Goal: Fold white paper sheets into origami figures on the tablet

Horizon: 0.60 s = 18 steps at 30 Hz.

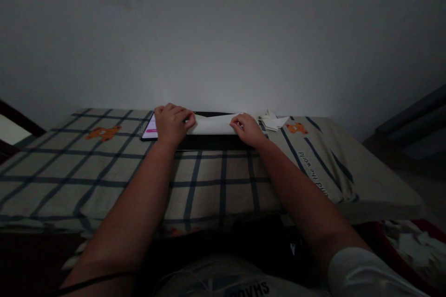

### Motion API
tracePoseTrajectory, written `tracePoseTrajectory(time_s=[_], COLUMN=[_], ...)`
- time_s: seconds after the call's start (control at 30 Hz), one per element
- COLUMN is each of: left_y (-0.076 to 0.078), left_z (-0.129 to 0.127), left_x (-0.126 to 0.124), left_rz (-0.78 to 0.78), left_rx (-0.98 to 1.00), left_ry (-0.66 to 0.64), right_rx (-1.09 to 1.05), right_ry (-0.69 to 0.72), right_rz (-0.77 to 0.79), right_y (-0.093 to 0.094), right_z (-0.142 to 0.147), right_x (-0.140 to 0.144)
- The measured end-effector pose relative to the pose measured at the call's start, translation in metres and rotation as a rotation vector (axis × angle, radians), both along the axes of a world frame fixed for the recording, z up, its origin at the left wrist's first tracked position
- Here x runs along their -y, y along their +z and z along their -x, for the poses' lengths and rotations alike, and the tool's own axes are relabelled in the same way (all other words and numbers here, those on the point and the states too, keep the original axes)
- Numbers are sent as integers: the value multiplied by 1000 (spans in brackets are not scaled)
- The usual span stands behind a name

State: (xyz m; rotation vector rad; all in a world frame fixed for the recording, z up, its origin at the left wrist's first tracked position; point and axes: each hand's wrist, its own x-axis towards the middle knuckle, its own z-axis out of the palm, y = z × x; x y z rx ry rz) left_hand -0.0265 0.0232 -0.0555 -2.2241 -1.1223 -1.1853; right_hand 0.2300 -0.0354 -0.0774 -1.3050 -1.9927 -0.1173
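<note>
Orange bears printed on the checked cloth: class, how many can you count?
2: one orange bear left of the left hand, another right of the right hand. Folds or arms may hide others.

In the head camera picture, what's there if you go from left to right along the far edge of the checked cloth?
Orange bear → left hand → white paper → right hand → paper scraps → second orange bear.

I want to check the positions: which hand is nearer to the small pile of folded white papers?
Right. The right hand rests on the white sheet just beside the paper pile. The left hand presses the sheet's far end, over a lit tablet.
</note>
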Motion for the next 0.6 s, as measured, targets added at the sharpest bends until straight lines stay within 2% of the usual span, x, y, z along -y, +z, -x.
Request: tracePoseTrajectory(time_s=[0.33, 0.4, 0.5, 0.6], left_y=[1, 0, -2, -5], left_z=[6, 3, -7, -16], left_x=[-4, -4, -3, 0], left_rz=[91, 145, 259, 385], left_rx=[228, 267, 309, 310], left_ry=[33, -11, -146, -195], right_rx=[-82, -114, -136, -153], right_ry=[-39, -40, -22, -13], right_rz=[-32, -48, -46, -28], right_y=[-4, -3, -2, -1], right_z=[-6, -5, -2, 1], right_x=[-4, -4, -2, 0])
